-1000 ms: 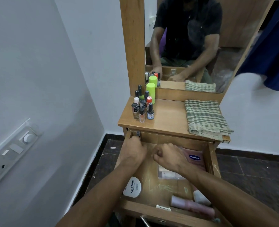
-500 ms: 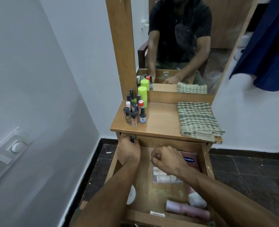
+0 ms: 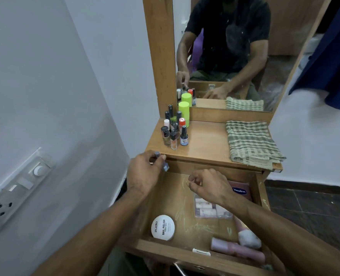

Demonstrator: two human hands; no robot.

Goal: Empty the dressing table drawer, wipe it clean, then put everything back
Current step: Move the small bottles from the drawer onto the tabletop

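The wooden drawer [image 3: 261, 188] is pulled open below the dressing table top [image 3: 205, 144]. My left hand [image 3: 145, 174] holds a small grey nail polish bottle [image 3: 163, 163] at the drawer's back left corner, just under the table edge. My right hand [image 3: 207, 185] hovers over the middle of the drawer with curled fingers and nothing visible in it. In the drawer lie a round white nail polish remover tin [image 3: 162, 227], a clear pack of small bottles [image 3: 207, 209], a pink Vaseline tub [image 3: 240, 191] and pink tubes [image 3: 237, 250].
A cluster of nail polish bottles [image 3: 174, 134] and a lime green can [image 3: 184, 113] stand at the table's left. A folded green checked cloth [image 3: 250, 143] lies at the right. The mirror [image 3: 234, 46] stands behind. A wall with a switch panel [image 3: 19, 188] is close on the left.
My left hand has lifted out of the drawer's back left corner with the small grey bottle between its fingers. My right hand stays over the drawer. The camera has shifted slightly.
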